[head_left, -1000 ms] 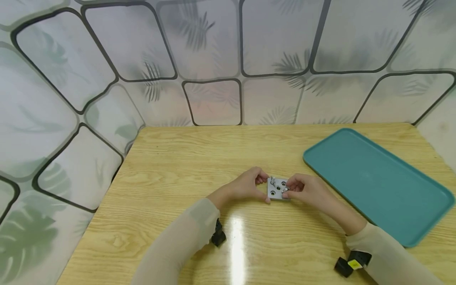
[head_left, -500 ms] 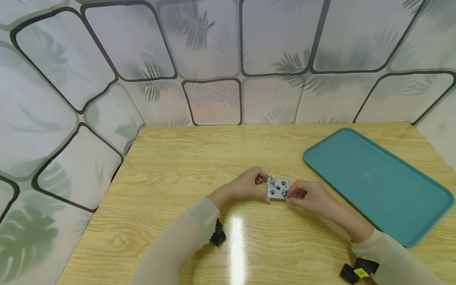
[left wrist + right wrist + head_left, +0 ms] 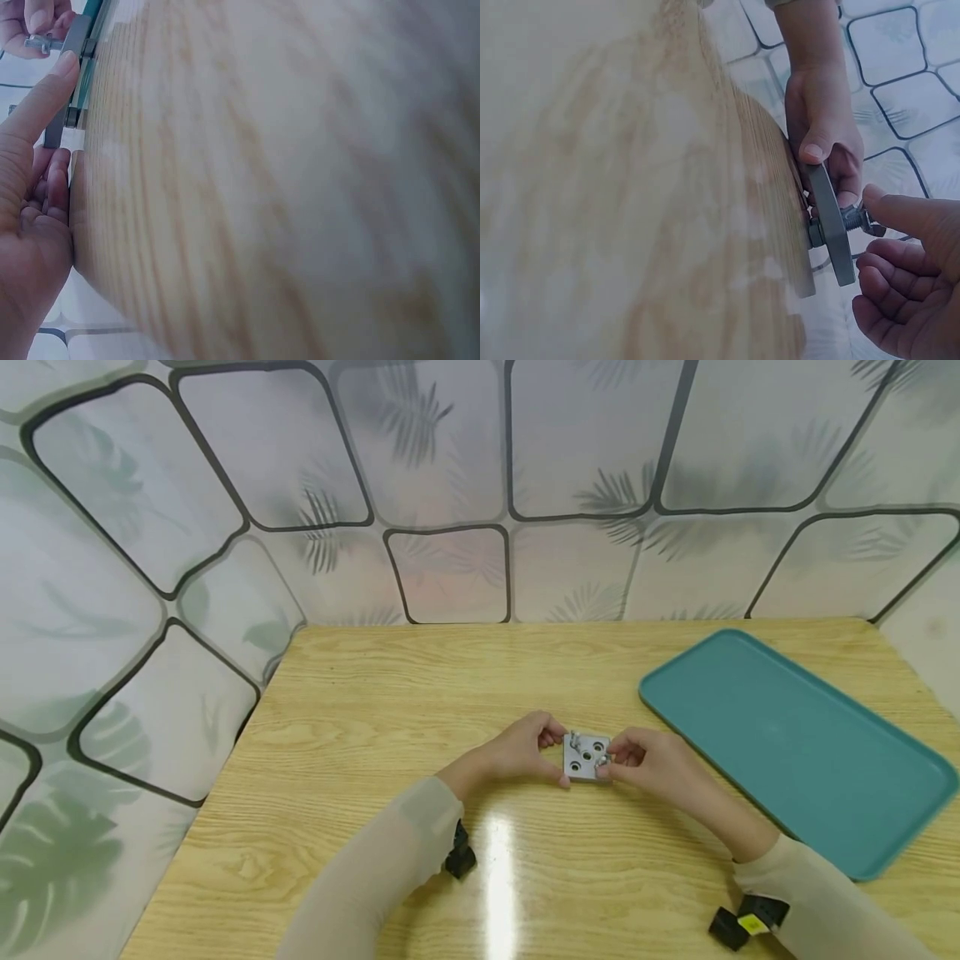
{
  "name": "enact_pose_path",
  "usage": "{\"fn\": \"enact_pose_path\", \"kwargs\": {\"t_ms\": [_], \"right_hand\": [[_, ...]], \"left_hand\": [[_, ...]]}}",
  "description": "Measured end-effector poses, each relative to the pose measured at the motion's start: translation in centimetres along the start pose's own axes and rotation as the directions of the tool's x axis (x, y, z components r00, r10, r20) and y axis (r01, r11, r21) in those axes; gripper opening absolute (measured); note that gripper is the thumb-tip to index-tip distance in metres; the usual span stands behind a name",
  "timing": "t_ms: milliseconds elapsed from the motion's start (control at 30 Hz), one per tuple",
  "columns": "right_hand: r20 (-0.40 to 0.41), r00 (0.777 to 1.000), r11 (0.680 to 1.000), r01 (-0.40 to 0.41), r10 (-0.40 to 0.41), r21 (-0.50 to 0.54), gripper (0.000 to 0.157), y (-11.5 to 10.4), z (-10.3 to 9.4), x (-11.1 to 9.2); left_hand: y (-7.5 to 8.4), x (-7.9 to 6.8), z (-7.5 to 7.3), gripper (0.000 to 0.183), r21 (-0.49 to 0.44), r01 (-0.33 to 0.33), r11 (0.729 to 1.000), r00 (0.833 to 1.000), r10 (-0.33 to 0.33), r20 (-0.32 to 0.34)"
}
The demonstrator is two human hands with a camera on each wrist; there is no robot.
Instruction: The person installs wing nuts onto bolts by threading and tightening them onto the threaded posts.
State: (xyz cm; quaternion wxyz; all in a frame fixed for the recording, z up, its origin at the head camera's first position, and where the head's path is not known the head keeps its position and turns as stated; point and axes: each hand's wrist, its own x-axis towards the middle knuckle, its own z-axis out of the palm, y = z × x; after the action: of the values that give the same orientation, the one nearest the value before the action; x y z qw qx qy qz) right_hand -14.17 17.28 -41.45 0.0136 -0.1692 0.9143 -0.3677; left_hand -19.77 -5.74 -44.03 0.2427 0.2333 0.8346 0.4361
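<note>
A small square metal plate (image 3: 588, 769) with several round holes lies low over the table, with stubby feet showing beneath it in both wrist views. My left hand (image 3: 522, 752) grips its left side, thumb at the near corner and fingers at the far one. At the plate's near right corner stands a silver wing screw (image 3: 853, 218), its threaded shank showing above the plate. The thumb and index finger of my right hand (image 3: 651, 762) pinch its wings; the other fingers are curled. A second silver wing screw (image 3: 575, 740) stands at the far left corner.
A teal tray (image 3: 795, 743) lies slanted on the right part of the wooden table (image 3: 390, 693). Behind the table is a patterned wall (image 3: 450, 577). A black wrist camera (image 3: 459, 852) hangs below the left sleeve, another one below the right.
My right hand drew slightly back to the right off the wing screw half a second ago, and now has its fingertips on it again. The left hand and plate stay put.
</note>
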Motion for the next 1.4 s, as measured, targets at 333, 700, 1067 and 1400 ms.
{"fn": "enact_pose_path", "kwargs": {"t_ms": [333,700,1067,1400], "right_hand": [[0.038,0.999,1.0,0.024,-0.024,0.0,0.018,0.2,0.0,0.1],[0.07,0.993,0.995,0.089,-0.092,0.042,0.012,0.1,0.0,-1.0],[0.036,0.999,1.0,0.018,-0.018,-0.008,0.018,0.3,-0.2,-0.1],[0.026,0.999,1.0,0.019,-0.018,-0.023,0.018,0.4,0.2,0.5]], "left_hand": [[0.2,0.0,-0.1,0.065,0.002,-0.008,1.0,1.0,0.008,-0.007],[0.1,0.0,0.0,0.065,0.004,-0.002,1.0,1.0,0.002,-0.008],[0.0,0.1,0.0,0.065,-0.003,-0.01,1.0,1.0,0.01,-0.007],[0.1,0.0,0.0,0.064,0.005,-0.003,1.0,1.0,0.003,-0.003]]}}
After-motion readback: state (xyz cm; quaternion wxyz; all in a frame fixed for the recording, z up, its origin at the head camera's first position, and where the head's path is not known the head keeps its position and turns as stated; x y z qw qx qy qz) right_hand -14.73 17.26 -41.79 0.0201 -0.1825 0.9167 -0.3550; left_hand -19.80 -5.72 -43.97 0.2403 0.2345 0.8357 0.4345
